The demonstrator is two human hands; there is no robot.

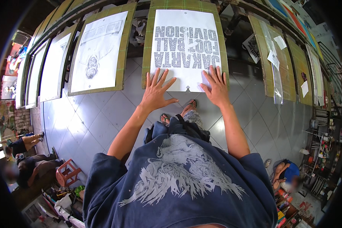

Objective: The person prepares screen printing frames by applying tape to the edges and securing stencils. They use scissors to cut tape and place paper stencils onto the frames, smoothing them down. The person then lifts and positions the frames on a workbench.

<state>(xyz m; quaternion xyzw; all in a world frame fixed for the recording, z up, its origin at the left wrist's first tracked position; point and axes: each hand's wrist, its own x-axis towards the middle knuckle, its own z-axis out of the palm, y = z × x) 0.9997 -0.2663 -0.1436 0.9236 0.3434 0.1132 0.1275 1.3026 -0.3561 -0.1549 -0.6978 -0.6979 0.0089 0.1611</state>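
Straight ahead lies a white sheet of paper (184, 81) printed with large, dark, speckled block lettering that appears upside down to me. Under it is an olive-green board (224, 45) with thin grid lines, its border showing around the sheet. My left hand (155, 91) rests with spread fingers on the sheet's near left corner, the thumb reaching past the near edge. On the near right corner, my right hand (216, 87) presses with its fingers apart. Neither hand grips anything. A small notch shows in the sheet's near edge between them.
To the left, another board carries a paper with a printed figure (91, 66); more papered boards follow. On the right, a board (268, 68) bears clear plastic film (275, 76). A red stool (67, 173) and seated people are lower left; another person (288, 171) sits lower right, near shelves.
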